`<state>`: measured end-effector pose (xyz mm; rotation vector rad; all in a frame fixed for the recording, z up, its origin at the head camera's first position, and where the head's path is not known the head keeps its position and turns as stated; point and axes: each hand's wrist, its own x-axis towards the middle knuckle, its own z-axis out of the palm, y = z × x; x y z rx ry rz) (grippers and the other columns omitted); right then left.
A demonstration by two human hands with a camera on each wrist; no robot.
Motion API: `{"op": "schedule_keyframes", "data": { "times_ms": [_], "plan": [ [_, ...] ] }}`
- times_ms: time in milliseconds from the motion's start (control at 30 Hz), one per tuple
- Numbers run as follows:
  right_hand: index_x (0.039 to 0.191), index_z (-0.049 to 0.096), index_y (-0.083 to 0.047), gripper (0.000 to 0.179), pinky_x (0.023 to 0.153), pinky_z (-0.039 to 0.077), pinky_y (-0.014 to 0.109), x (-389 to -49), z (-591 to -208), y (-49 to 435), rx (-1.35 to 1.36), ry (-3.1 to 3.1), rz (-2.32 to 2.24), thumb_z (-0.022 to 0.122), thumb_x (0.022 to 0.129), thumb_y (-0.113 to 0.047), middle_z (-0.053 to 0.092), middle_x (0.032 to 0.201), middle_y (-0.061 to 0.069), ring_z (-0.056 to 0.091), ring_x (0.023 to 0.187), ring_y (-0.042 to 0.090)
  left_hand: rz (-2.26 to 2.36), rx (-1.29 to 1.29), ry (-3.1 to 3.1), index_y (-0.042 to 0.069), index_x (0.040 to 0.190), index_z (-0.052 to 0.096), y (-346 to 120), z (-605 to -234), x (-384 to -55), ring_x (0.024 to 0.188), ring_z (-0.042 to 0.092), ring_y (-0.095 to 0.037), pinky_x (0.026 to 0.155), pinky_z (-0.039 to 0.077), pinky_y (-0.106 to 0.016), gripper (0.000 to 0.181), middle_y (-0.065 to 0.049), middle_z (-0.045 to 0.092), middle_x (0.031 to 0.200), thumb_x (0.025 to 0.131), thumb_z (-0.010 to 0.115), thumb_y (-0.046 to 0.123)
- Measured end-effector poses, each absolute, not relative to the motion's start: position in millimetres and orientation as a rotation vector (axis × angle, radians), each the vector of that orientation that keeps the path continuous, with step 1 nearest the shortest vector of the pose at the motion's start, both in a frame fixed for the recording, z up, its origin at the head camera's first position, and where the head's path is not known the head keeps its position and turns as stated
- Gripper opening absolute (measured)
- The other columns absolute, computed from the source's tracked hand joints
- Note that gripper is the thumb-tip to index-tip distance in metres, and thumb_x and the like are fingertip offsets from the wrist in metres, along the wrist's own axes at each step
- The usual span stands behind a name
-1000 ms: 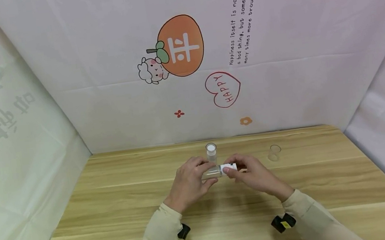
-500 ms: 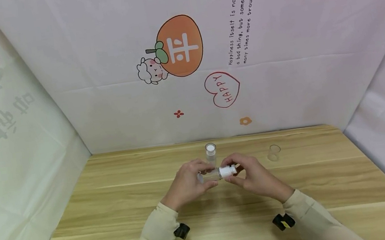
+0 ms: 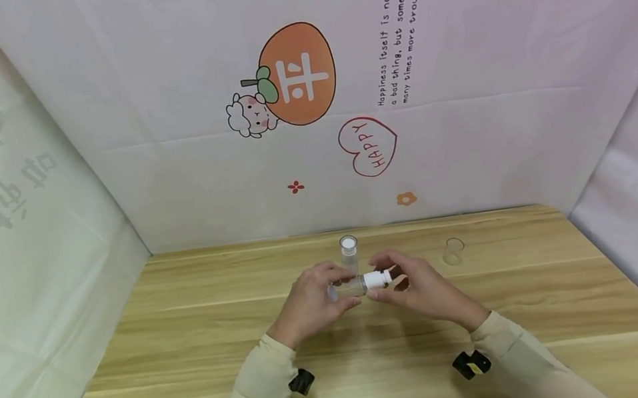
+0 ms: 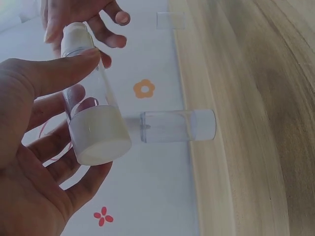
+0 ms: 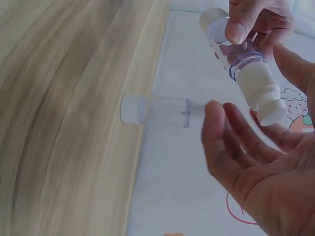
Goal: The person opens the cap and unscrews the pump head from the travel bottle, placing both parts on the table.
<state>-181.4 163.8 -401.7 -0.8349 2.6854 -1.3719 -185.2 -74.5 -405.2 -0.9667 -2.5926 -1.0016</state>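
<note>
My left hand (image 3: pixel 310 297) grips a clear pump bottle (image 4: pixel 100 135) by its body, thumb on one side and fingers on the other. The bottle is tilted over, its white base at the left and its white pump top (image 5: pixel 258 86) at the right. Around that top my right hand (image 3: pixel 421 283) stands with fingers spread and loosely bent; in the right wrist view a gap shows between the fingertips and the white top. Behind the hands, a second clear bottle (image 3: pixel 350 261) with a white base stands upright on the table, its lower part partly hidden in the head view.
A small clear cap (image 3: pixel 454 252) stands on the wooden table (image 3: pixel 194 350) to the right of my right hand. A white printed backdrop (image 3: pixel 203 194) rises along the table's far edge, with white sheets at both sides.
My right fingers have loosened from the white pump top, and the thumb has dropped to its near side. The left hand still holds the bottle, shifted slightly left.
</note>
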Motion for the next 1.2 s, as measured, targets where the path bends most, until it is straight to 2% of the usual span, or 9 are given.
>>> {"op": "schedule_keyframes", "data": {
  "times_ms": [133,233,400,500,700,800,867,1033,1200],
  "plan": [
    [0.124,0.061,-0.005,0.041,0.071,0.057,0.036,-182.2,-402.6,164.4,-0.732,2.637,-1.388,0.074,0.095,-0.03,0.066,0.1,0.004,0.066,0.084,0.02,-0.881,-0.968,-2.579,0.01,0.114,0.076,-74.0,-405.7,-184.1,0.091,0.065,-0.016,0.075,0.053,-0.031,0.036,-0.001,0.07,0.103,0.083,0.086,0.025],
    [0.121,0.063,-0.002,0.039,0.068,0.058,0.037,-182.1,-402.6,163.9,-0.633,2.572,-1.427,0.071,0.097,-0.032,0.067,0.095,0.006,0.067,0.081,0.026,-0.816,-0.97,-2.557,0.009,0.114,0.076,-73.5,-406.4,-183.5,0.093,0.065,-0.017,0.075,0.054,-0.032,0.036,-0.001,0.069,0.105,0.083,0.086,0.025],
    [0.118,0.064,0.001,0.039,0.066,0.06,0.045,-182.3,-401.4,162.7,-0.5,2.435,-1.501,0.065,0.101,-0.035,0.069,0.095,0.015,0.07,0.082,0.03,-0.74,-0.964,-2.528,0.011,0.113,0.076,-72.5,-406.7,-182.5,0.094,0.064,-0.016,0.073,0.055,-0.033,0.035,-0.001,0.069,0.105,0.082,0.087,0.025],
    [0.117,0.063,0.002,0.037,0.066,0.06,0.043,-181.7,-399.1,162.6,-0.51,2.404,-1.519,0.063,0.102,-0.032,0.069,0.096,0.017,0.07,0.083,0.03,-0.719,-0.964,-2.523,0.012,0.112,0.076,-71.9,-406.9,-182.2,0.094,0.064,-0.017,0.073,0.055,-0.034,0.034,-0.001,0.069,0.105,0.082,0.088,0.024],
    [0.118,0.063,0.003,0.033,0.067,0.06,0.041,-181.0,-395.2,162.0,-0.534,2.378,-1.567,0.062,0.103,-0.027,0.068,0.095,0.014,0.069,0.086,0.037,-0.725,-0.963,-2.521,0.011,0.111,0.077,-71.3,-406.9,-182.5,0.094,0.064,-0.018,0.073,0.056,-0.035,0.034,-0.001,0.069,0.105,0.081,0.088,0.022],
    [0.117,0.064,0.003,0.031,0.069,0.06,0.044,-181.2,-395.9,161.6,-0.541,2.384,-1.58,0.063,0.102,-0.025,0.067,0.095,0.012,0.068,0.085,0.036,-0.74,-0.96,-2.527,0.011,0.111,0.077,-71.0,-407.6,-182.8,0.093,0.064,-0.017,0.072,0.055,-0.035,0.034,-0.001,0.07,0.105,0.081,0.088,0.022],
    [0.116,0.064,0.002,0.03,0.07,0.06,0.046,-181.5,-396.9,161.0,-0.539,2.383,-1.595,0.064,0.102,-0.025,0.067,0.097,0.013,0.068,0.084,0.034,-0.743,-0.958,-2.529,0.012,0.111,0.077,-70.8,-408.1,-183.0,0.093,0.064,-0.017,0.073,0.055,-0.035,0.034,-0.001,0.07,0.105,0.081,0.088,0.022],
    [0.112,0.065,0.0,0.025,0.073,0.059,0.049,-182.9,-399.8,159.2,-0.543,2.353,-1.658,0.067,0.101,-0.022,0.066,0.103,0.019,0.067,0.088,0.041,-0.743,-0.951,-2.537,0.012,0.111,0.077,-70.6,-409.4,-183.3,0.093,0.064,-0.016,0.073,0.055,-0.035,0.034,0.0,0.069,0.105,0.081,0.088,0.024],
    [0.111,0.065,0.0,0.022,0.075,0.059,0.049,-183.3,-400.7,158.0,-0.563,2.357,-1.682,0.068,0.099,-0.019,0.065,0.104,0.016,0.067,0.09,0.041,-0.745,-0.953,-2.553,0.012,0.112,0.077,-70.5,-409.9,-183.5,0.091,0.063,-0.016,0.073,0.054,-0.034,0.034,0.0,0.069,0.105,0.083,0.087,0.026]
  ]
}}
